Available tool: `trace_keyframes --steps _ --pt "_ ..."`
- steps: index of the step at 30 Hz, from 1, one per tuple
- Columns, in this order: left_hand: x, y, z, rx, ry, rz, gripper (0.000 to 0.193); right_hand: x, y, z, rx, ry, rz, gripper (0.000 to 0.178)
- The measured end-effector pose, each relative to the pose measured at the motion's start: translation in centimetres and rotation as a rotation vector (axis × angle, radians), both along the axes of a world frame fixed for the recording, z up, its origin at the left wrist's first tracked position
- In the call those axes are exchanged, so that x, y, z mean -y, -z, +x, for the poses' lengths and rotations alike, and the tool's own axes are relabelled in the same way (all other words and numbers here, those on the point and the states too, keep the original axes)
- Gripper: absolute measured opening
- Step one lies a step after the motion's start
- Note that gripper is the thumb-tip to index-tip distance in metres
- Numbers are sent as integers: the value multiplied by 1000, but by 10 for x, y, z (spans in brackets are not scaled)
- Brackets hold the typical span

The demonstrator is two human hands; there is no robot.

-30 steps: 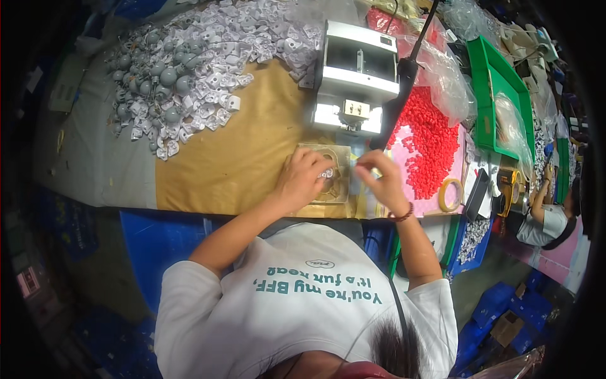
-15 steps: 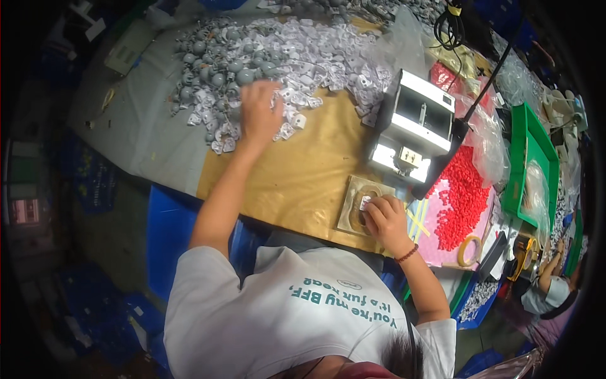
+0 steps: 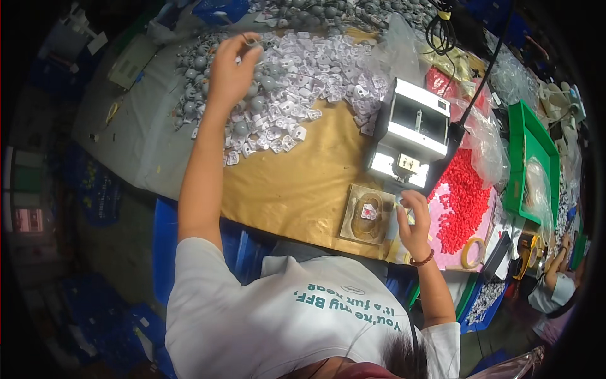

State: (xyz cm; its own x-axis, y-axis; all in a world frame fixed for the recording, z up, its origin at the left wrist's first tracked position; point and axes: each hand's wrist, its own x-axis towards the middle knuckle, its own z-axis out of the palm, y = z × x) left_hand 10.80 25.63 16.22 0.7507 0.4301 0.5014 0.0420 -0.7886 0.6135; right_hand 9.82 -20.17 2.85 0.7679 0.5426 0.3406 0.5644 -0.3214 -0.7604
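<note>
My left hand (image 3: 232,72) is raised over the far left part of a heap of grey ball-shaped parts (image 3: 269,83) and white plastic pieces (image 3: 287,108). Its thumb and forefinger come together on something small and greyish that I cannot make out. To the right, my right hand (image 3: 415,222) hovers with thumb and fingers apart, beside a square block (image 3: 351,228) with an oval recess. In that recess lies a white piece with reddish marks (image 3: 368,211), touched by neither hand.
A white and black machine (image 3: 413,126) on a dark stand rises behind the block. Right of it are red small parts (image 3: 464,208) on a pink sheet, a roll of yellow tape (image 3: 471,252) and a green tray (image 3: 514,189). A co-worker's arm (image 3: 555,268) shows at far right.
My left hand has moved up and away over the heap. My right hand has come off the block and the white piece, shifting right, and its fingers have parted.
</note>
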Motion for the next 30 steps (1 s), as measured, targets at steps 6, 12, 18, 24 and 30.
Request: trace_keyframes --steps 6,12,18,24,30 --pt "83 -50 -15 84 488 -685 29 -10 -35 21 3 -8 67 27" --pt "160 -35 -38 -105 898 -1014 39 -55 -102 41 259 -35 196 44" --pt "198 12 -70 -206 858 -1337 37 -52 -75 24 -624 -305 513 31" --pt "215 99 -119 -339 750 -1476 31 -21 -36 6 -689 -102 74 15" --pt "239 131 -146 -325 791 -345 29 -17 -4 -17 102 -241 -329 27"
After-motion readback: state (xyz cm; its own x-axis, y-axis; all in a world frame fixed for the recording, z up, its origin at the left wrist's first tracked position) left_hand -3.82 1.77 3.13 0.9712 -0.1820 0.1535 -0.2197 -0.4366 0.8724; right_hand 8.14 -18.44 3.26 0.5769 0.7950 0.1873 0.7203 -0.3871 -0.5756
